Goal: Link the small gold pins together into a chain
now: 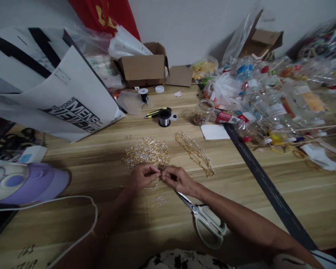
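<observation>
Both hands meet at the centre of the wooden table, fingertips nearly touching. My left hand [144, 175] pinches one part of a thin chain [156, 184], which hangs below the fingers. Thumb and fingers of my right hand [177, 178] are pressed together close beside it; what they hold is too small to make out. Just beyond the hands lies a pile of gold and silver chain pieces [147, 150]. Longer gold and silver chains [195, 152] are stretched out to the right. A few small silver pieces [160, 200] lie nearer me. Scissors [205, 220] rest partly under my right forearm.
Wire spools [164, 117], a cutter [153, 113] and a jar of beads [203, 112] stand behind the pile. A paper bag [53, 89] and a purple device [44, 181] are left, with a white cable [93, 209]. Plastic bottles [277, 108] crowd the right; a cardboard box [142, 68] stands behind.
</observation>
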Motion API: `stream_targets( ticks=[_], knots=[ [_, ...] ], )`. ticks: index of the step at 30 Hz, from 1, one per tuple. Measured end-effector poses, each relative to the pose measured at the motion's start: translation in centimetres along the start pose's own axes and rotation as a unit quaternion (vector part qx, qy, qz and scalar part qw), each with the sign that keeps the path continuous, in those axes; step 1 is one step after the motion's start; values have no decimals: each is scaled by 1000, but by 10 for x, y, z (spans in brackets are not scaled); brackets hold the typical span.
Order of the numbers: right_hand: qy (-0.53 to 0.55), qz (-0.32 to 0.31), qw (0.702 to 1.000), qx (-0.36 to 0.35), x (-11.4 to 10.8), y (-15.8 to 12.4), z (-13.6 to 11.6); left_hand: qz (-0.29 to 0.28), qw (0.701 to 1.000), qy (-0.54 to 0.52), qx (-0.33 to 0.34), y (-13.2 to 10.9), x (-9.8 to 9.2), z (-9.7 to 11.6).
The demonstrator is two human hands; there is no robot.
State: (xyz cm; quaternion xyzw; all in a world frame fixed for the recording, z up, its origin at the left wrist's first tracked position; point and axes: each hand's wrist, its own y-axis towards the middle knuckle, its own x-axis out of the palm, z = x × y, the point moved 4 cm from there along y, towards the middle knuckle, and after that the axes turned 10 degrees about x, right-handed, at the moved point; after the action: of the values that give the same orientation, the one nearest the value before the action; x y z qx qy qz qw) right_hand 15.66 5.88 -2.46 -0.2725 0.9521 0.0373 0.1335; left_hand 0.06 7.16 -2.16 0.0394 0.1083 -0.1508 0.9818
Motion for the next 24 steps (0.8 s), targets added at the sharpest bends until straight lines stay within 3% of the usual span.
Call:
stream_targets(
  ticks=[24],
  knots=[
    [5,13,1000,10,-1,1,3,-22,998,36,35,0,5,5]
  ],
)
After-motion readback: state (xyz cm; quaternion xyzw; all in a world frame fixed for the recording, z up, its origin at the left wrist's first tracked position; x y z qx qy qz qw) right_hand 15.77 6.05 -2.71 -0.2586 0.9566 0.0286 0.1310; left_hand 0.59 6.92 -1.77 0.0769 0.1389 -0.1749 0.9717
